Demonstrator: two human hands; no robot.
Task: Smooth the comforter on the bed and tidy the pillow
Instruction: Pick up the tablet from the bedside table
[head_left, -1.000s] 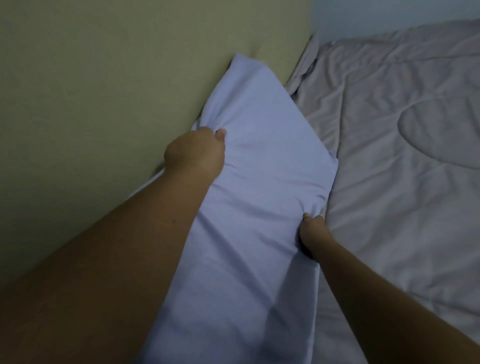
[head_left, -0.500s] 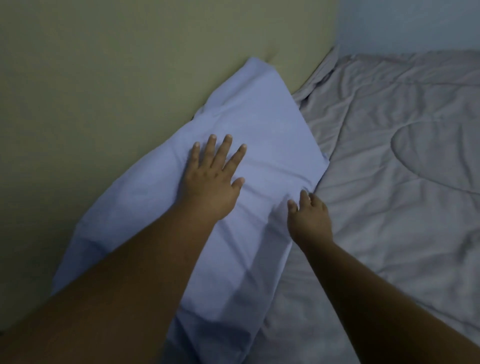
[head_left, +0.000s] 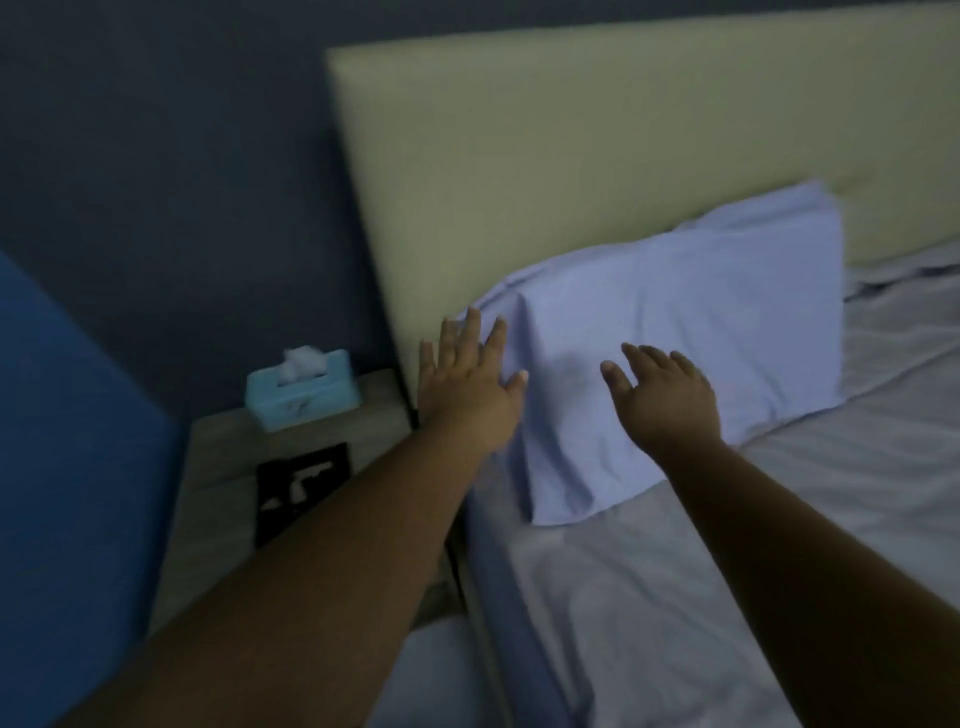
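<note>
The pillow (head_left: 701, 322) stands propped against the headboard (head_left: 571, 156) at the head edge of the bed, close to its left corner, with its lower edge on the grey comforter (head_left: 779, 519). My left grip (head_left: 467, 387) is released, fingers spread flat at the pillow's left end. My right grip (head_left: 660, 400) is released too, fingers fanned over the pillow's front face, though I cannot tell whether the palm presses the cloth or hangs just above it. Neither holds anything.

I judge this to be the patting-smooth step on the pillow. To do it well I want flat palms rather than fingertips, stroking from the middle out toward the ends. That way the slack case near the bed's left edge, where it lies in loose folds, gets drawn taut rather than bunched. The left grip should steady the end while the right sweeps, so the pillow doesn't slide along the headboard. Pressure should be light, since pushing hard would dent the filling and rumple the comforter beneath.
</note>
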